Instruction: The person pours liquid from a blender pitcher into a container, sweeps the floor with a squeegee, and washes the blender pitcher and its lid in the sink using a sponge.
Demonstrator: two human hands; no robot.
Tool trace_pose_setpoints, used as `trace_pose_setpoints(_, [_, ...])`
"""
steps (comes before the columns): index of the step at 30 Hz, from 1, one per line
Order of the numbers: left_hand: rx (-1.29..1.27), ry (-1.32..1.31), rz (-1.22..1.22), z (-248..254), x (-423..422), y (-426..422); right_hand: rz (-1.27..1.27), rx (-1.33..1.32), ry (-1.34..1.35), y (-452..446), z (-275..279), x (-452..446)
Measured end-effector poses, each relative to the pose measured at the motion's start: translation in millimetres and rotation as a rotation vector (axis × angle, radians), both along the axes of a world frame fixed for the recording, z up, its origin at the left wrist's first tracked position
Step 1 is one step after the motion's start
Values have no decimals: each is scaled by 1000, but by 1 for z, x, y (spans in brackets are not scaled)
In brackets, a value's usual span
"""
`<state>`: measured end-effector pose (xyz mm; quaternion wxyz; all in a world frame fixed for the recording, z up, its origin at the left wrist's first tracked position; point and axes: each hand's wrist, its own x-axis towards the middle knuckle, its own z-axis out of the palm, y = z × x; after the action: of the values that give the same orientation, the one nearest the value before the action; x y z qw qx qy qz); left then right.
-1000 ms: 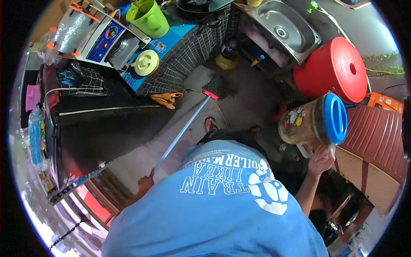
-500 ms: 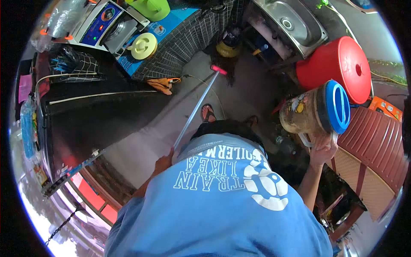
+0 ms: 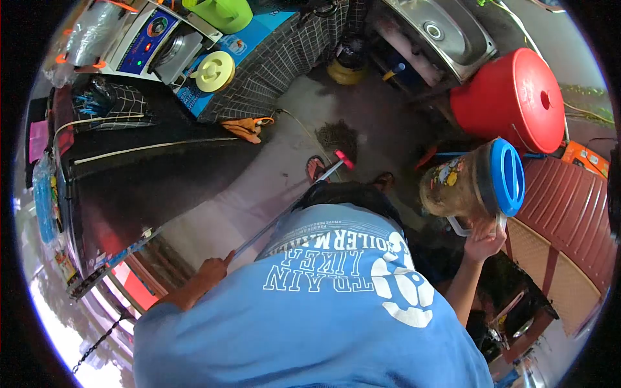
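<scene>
My left hand (image 3: 217, 266) is closed around the pale handle of a broom (image 3: 272, 223), low at the left of my blue shirt. The broom runs up and right to its pink head (image 3: 345, 160) by my feet. Its dark bristles (image 3: 337, 136) rest on the grey floor. My right hand (image 3: 486, 243) grips the white handle of a large plastic jug (image 3: 453, 184), see-through and brownish, with a printed picture and a blue lid (image 3: 508, 178). The jug lies tilted on its side in the air, its lid toward the right. What is inside cannot be made out.
A steel sink (image 3: 440, 32) stands at the back right, with a big red tub (image 3: 511, 100) in front. A brown plastic chair (image 3: 569, 223) is at the right. On the left is a black counter (image 3: 149, 174); an orange cloth (image 3: 246, 128) hangs at its corner.
The broom head has come back toward my feet, bristles dragging over the floor. My left hand has moved left and down with the handle. The jug has dropped slightly with my right hand.
</scene>
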<state>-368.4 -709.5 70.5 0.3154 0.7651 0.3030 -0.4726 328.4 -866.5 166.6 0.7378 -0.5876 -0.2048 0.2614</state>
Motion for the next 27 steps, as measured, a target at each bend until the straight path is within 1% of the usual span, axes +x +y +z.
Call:
trace_pose_setpoints(2, [-34, 112, -34, -46, 3, -6, -5, 4, -13, -10, 4, 1])
trace_pose_setpoints(3, [57, -21, -63, -83, 5, -10, 8, 4, 8, -14, 7, 2])
trace_pose_setpoints(4, [144, -157, -91, -110, 13, -11, 19, 1, 29, -19, 12, 1])
trace_pose_setpoints(5, [107, -289, -21, -108, 49, 6, 7, -8, 21, -22, 16, -1])
trace_pose_setpoints(6, [67, -420, 53, -108, 104, 30, 2, -1, 15, -22, 20, -3])
trace_pose_setpoints(7, [35, -394, 48, -129, 150, 44, -1, 7, 8, -22, 23, -3])
trace_pose_setpoints(8, [63, -500, 6, -153, 186, 56, -5, 0, -1, -25, 26, -2])
trace_pose_setpoints(9, [133, -599, -22, -156, 231, 66, -22, -1, 0, -26, 27, -1])
trace_pose_setpoints(10, [154, -638, -17, -156, 267, 70, -39, 0, 1, -27, 29, -2])
trace_pose_setpoints(11, [177, -676, -7, -154, 287, 74, -38, -3, -7, -29, 33, -3])
trace_pose_setpoints(12, [179, -682, 3, -150, 289, 79, -53, -1, -25, -29, 37, -3])
trace_pose_setpoints(14, [169, -526, -69, -144, 270, 94, -47, 7, -36, -27, 38, 0])
trace_pose_setpoints(15, [260, -694, -106, -164, 226, 102, -60, 5, -36, -32, 35, 1])
trace_pose_setpoints(16, [207, -577, -112, -149, 194, 119, -75, 4, -35, -33, 31, 1])
trace_pose_setpoints(17, [153, -463, -119, -116, 171, 138, -43, 13, -23, -23, 34, -3])
trace_pose_setpoints(18, [227, -385, -211, -70, 152, 149, -40, 17, -16, -22, 31, -5])
trace_pose_setpoints(19, [274, -312, -197, -48, 122, 154, -18, 11, -3, -22, 29, -5])
trace_pose_setpoints(20, [305, -224, -225, -12, 105, 156, 4, 7, 6, -21, 27, -4])
trace_pose_setpoints(21, [358, -193, -243, 1, 76, 150, 4, 13, 6, -21, 25, -5])
trace_pose_setpoints(23, [348, 18, -233, 29, 41, 132, 75, 74, -37, -19, 17, -10])
trace_pose_setpoints(24, [322, 83, -203, 30, 17, 118, 78, 83, -40, -19, 15, -14])
trace_pose_setpoints(25, [299, 145, -175, 26, -3, 101, -14, 46, -51, -19, 13, -19])
trace_pose_setpoints(26, [278, 103, -140, 19, -16, 83, -115, 11, -66, -19, 11, -20])
trace_pose_setpoints(27, [251, 60, -114, 10, -26, 66, -6, 67, -58, -23, 10, -17])
